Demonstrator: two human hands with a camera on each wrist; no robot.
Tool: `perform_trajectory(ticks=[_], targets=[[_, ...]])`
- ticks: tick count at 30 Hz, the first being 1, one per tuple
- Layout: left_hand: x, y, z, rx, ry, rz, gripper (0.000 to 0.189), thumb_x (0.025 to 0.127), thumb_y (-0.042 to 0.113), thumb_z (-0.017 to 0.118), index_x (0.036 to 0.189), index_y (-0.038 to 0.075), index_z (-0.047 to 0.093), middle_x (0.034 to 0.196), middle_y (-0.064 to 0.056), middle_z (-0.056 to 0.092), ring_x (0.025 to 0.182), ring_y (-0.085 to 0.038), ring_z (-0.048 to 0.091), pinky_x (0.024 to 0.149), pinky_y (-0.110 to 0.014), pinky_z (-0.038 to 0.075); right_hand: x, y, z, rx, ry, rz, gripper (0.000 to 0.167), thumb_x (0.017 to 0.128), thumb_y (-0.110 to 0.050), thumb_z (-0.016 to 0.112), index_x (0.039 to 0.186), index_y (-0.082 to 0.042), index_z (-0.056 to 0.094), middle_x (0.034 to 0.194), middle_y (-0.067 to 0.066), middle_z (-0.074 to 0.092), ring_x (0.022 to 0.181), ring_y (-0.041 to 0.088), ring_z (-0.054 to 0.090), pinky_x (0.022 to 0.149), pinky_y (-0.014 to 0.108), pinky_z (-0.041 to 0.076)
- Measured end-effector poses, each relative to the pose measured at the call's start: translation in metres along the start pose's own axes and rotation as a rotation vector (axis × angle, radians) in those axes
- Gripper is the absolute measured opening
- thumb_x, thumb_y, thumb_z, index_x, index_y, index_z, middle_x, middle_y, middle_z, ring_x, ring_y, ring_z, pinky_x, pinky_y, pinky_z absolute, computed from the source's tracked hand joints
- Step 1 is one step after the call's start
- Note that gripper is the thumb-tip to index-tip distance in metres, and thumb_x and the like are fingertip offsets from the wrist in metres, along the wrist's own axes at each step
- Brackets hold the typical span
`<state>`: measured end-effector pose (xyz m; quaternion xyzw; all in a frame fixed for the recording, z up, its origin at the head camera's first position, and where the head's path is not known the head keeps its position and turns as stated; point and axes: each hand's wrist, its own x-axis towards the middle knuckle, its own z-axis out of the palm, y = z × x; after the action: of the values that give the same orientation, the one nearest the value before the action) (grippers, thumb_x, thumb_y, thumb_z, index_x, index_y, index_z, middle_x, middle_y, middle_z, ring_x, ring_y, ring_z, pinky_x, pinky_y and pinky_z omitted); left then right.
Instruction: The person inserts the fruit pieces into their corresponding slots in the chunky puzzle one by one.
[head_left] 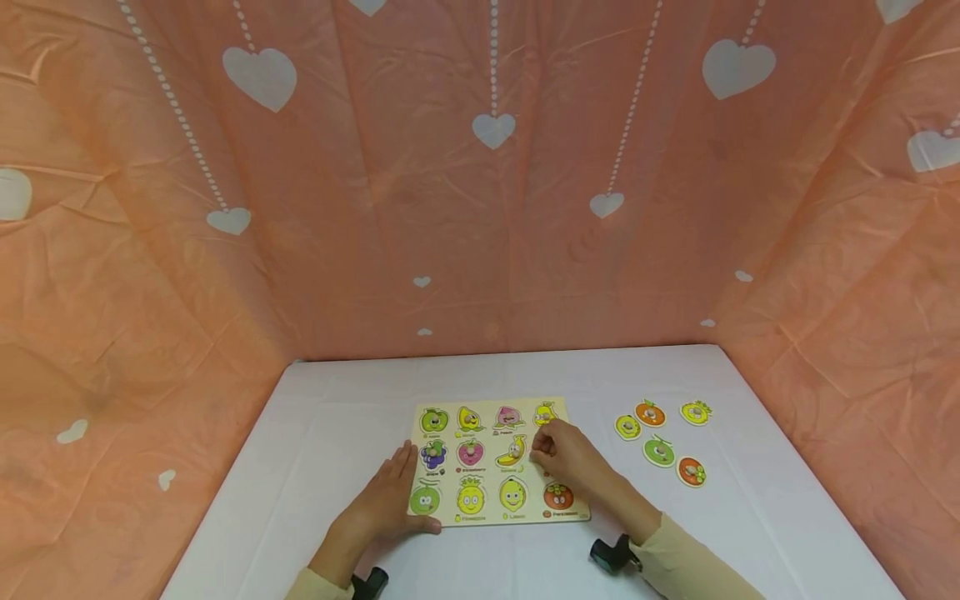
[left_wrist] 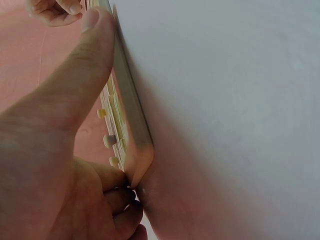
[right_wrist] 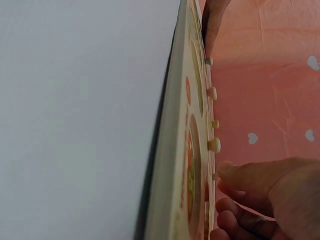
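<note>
A wooden knob puzzle board (head_left: 491,481) with cartoon fruits lies in front of me. My left hand (head_left: 387,492) steadies its near left corner, fingers along the left edge, thumb (left_wrist: 85,65) stretched along the near edge. Over the right column, my right hand (head_left: 566,458) has its thumb and fingers bent together. In the right wrist view, the thumb tip (right_wrist: 227,170) and a finger pinch a small knob of a puzzle piece (right_wrist: 216,176); the fruit on that piece is hidden. Other knobs (right_wrist: 214,145) stand up from the board. The middle-right slot is mostly covered by the hand.
Loose fruit pieces lie right of the board: a yellow-green one (head_left: 627,427), an orange (head_left: 649,413), a pineapple (head_left: 696,412), a green melon (head_left: 659,452) and a red-orange one (head_left: 691,472). A white tabletop (head_left: 480,562) meets pink cloth walls (head_left: 487,250).
</note>
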<state>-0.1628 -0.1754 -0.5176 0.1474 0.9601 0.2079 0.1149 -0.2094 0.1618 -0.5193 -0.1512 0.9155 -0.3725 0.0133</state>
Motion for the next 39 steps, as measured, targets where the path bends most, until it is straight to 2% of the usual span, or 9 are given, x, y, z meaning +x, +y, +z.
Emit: perform_trajectory(ticks=[4, 12, 23, 30, 39], targets=[[0.0, -0.001, 0.001, 0.003, 0.0, 0.003, 0.136, 0.072, 0.053, 0.097, 0.163, -0.016, 0.022, 0.173, -0.034, 0.02, 0.161, -0.047, 0.023, 0.132, -0.057, 0.023, -0.004, 0.001, -0.006, 0.013, 0.015, 0.011, 0.015, 0.095, -0.01, 0.083, 0.09, -0.014, 0.069, 0.085, -0.003, 0.058, 0.077, 0.012, 0.054, 0.066, 0.024, 0.047], [0.0, -0.001, 0.0, -0.003, -0.003, 0.001, 0.137, 0.072, 0.053, 0.097, 0.163, -0.015, 0.022, 0.173, -0.033, 0.019, 0.161, -0.047, 0.022, 0.133, -0.057, 0.023, -0.006, 0.008, -0.017, -0.011, 0.049, 0.083, 0.014, 0.095, -0.014, 0.084, 0.095, -0.013, 0.07, 0.087, -0.003, 0.057, 0.081, 0.013, 0.054, 0.069, 0.026, 0.048], [0.001, -0.002, 0.002, -0.015, 0.003, 0.018, 0.136, 0.071, 0.052, 0.097, 0.163, -0.015, 0.022, 0.173, -0.033, 0.019, 0.161, -0.049, 0.021, 0.132, -0.06, 0.022, -0.011, 0.021, -0.038, -0.071, 0.116, 0.052, 0.01, 0.094, -0.011, 0.082, 0.097, -0.01, 0.072, 0.088, -0.001, 0.058, 0.081, 0.014, 0.053, 0.069, 0.026, 0.048], [0.0, -0.002, 0.001, -0.001, 0.0, -0.002, 0.137, 0.072, 0.055, 0.097, 0.164, -0.014, 0.023, 0.173, -0.032, 0.02, 0.162, -0.046, 0.022, 0.133, -0.056, 0.023, -0.015, 0.035, -0.052, -0.091, 0.162, 0.005, 0.011, 0.094, -0.009, 0.083, 0.099, -0.006, 0.073, 0.088, 0.001, 0.06, 0.081, 0.015, 0.054, 0.068, 0.028, 0.049], [0.001, -0.003, 0.003, 0.017, 0.003, 0.002, 0.138, 0.071, 0.056, 0.096, 0.164, -0.014, 0.022, 0.173, -0.033, 0.02, 0.161, -0.046, 0.023, 0.133, -0.056, 0.024, -0.018, 0.049, -0.076, -0.122, 0.217, 0.029, 0.013, 0.093, -0.008, 0.083, 0.101, -0.002, 0.073, 0.091, 0.005, 0.062, 0.082, 0.019, 0.056, 0.069, 0.03, 0.05]])
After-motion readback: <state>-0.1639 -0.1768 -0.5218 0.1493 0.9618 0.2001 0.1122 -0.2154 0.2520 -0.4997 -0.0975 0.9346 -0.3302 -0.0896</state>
